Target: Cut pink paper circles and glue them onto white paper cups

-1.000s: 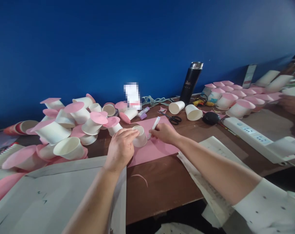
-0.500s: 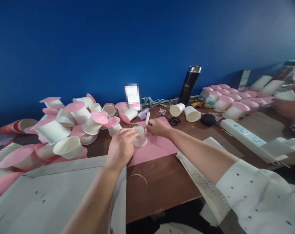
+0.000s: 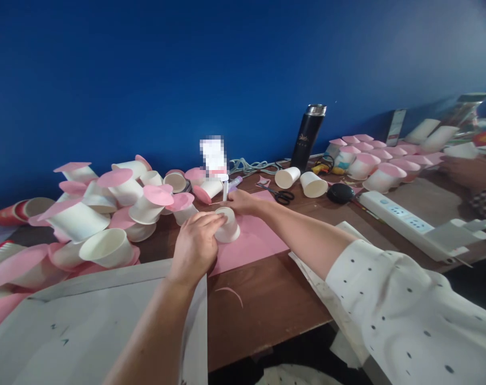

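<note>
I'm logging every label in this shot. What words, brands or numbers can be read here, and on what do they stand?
Nothing can be read.
Flask: pale mark on its side, too small to read.
Card by the wall: blurred out.
Paper under the left hand: dark marks, not legible.
Power strip, paper cup, pen in the right hand: no text shows.

Matt white paper cup [image 3: 229,227] under left hand [image 3: 195,245]; matt pink paper sheet [image 3: 253,243] beneath; smooth brown wood table [image 3: 267,299]; right hand [image 3: 239,202] grips smooth plastic pen [image 3: 225,190].

Black flask [image 3: 308,136]: small gold mark on side, too small for me to read. No other legible text.
</note>
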Motion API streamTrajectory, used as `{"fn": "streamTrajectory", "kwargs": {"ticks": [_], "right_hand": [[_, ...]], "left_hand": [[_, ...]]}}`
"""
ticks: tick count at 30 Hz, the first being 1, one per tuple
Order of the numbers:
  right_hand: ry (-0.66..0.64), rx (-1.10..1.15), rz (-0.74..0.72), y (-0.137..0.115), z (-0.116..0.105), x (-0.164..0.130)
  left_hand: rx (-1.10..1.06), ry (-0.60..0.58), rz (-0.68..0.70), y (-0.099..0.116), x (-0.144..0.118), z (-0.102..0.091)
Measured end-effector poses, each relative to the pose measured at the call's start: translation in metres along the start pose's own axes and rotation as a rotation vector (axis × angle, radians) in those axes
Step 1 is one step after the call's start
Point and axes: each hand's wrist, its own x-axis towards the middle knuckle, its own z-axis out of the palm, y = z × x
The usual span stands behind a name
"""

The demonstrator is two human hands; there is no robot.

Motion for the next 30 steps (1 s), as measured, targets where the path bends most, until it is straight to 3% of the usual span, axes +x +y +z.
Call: {"fn": "streamTrajectory", "kwargs": {"ticks": [14,18,30], "right_hand": [[-0.204,0.215,-0.048,0.003,0.001,0.014],[-0.205,0.219,-0.028,0.003,0.000,0.012],[0.173,0.341,-0.049,0.006,-0.002,-0.028]], "left_hand": [[0.000,-0.005,-0.008,0.001,0.001,-0.001],[-0.001,-0.016,0.003,0.000,0.001,-0.001],[-0.117,-0.055,-0.008,-0.002,0.004,-0.006]]}}
